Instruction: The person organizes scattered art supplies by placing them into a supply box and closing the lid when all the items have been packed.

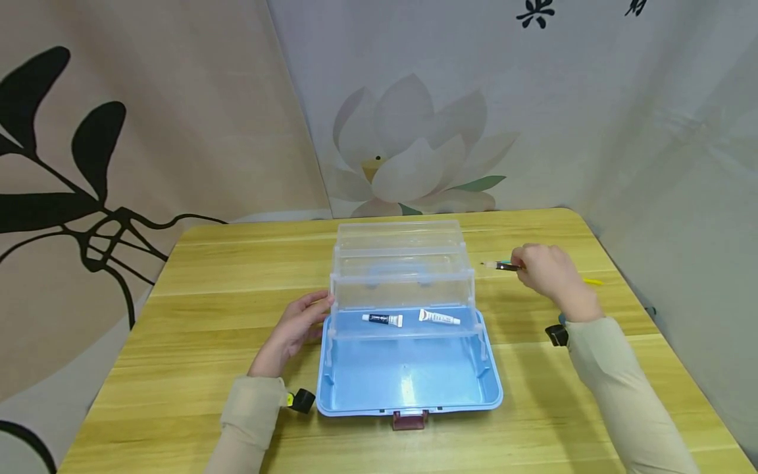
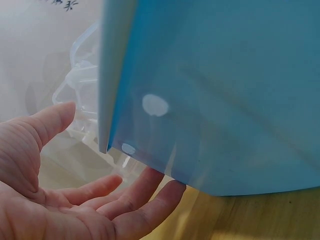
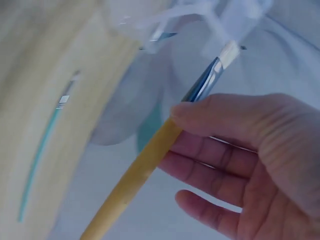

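A blue plastic box [image 1: 408,385] stands lidless-side up with clear tiered trays [image 1: 403,289] raised over its back half. My left hand [image 1: 296,326] is at the box's left side; in the left wrist view its loosely spread fingers [image 2: 150,207] touch the lower edge of the blue wall [image 2: 215,110]. To the right of the box, my right hand [image 1: 547,273] pinches a paintbrush [image 3: 145,162] between thumb and fingers. This brush has a yellow handle, a shiny metal ferrule and pale bristles. A thin teal-handled paintbrush [image 3: 42,142] lies on the table beside it.
Two small paint tubes, one dark-labelled [image 1: 382,320] and one white [image 1: 439,317], lie in a clear tray. A dark red latch [image 1: 410,420] sticks out at the box's front. The wooden table [image 1: 195,368] meets printed curtains [image 1: 249,131] behind and beside it.
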Tool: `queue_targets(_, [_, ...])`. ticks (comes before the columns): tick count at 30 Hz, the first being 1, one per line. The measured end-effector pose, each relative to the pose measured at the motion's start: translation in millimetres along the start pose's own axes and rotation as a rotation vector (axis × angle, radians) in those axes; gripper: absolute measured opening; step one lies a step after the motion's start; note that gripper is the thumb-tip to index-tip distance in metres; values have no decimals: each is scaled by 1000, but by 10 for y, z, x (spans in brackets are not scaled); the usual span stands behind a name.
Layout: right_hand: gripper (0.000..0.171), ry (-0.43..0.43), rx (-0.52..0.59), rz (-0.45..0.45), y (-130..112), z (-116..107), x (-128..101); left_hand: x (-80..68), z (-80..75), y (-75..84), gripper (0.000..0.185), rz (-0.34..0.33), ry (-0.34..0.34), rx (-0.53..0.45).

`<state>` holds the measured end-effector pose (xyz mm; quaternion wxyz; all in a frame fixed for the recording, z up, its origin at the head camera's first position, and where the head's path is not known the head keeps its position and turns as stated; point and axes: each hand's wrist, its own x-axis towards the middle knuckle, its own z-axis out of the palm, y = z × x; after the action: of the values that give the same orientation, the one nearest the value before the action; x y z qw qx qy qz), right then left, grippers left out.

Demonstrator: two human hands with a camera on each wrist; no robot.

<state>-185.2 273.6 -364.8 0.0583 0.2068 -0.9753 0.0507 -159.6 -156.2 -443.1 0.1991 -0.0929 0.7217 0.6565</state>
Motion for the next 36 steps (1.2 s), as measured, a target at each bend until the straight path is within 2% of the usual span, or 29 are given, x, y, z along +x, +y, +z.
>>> queue_targets(7, [5,-43,5,15,-259,-302,150,1,2,-5,68,0,0,-4])
queue_targets(15, [10,-36,-4,-41,-624,-474,409,15,-1,-26,70,-2,16,6])
queue_targets(24, [26,-2,-24,-140,-1033,-504,710,17,3,-31,70,6,16,1])
queue_targets(36, [32,-89,-9,-192,-1558,-416,997,9,-6,-21,70,-1,14,-1])
